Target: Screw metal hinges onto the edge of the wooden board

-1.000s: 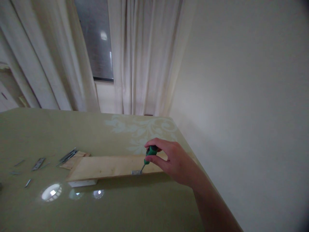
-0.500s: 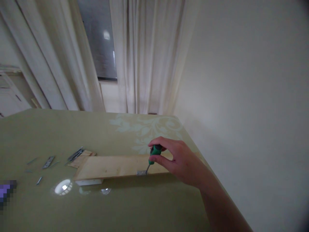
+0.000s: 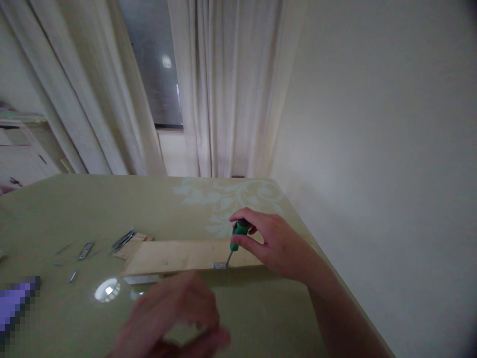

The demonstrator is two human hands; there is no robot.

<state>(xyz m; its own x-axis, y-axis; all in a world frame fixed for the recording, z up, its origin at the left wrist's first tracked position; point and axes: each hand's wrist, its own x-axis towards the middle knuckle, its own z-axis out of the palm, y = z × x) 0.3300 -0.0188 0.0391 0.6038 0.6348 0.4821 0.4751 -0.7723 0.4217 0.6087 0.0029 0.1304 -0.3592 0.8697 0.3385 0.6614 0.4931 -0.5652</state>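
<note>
Where the glossy olive bench (image 3: 261, 308) runs along the pale wall (image 3: 372, 124), the right hand (image 3: 278, 243) grips a green screwdriver (image 3: 238, 231), its tip on a small metal plate (image 3: 219, 265) at the near edge of a wooden plank (image 3: 175, 256). The left hand (image 3: 175, 318) hovers blurred in front (open or closed, I cannot tell). Loose metal parts (image 3: 85, 250) lie on the bench's left side; cream curtains (image 3: 231, 89) flank a dark window (image 3: 152, 59).

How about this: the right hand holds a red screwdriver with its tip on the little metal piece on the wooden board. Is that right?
Not quite. The head view shows the screwdriver has a green handle, not red. The right hand does hold it with its tip on the little metal piece on the wooden board.
</note>
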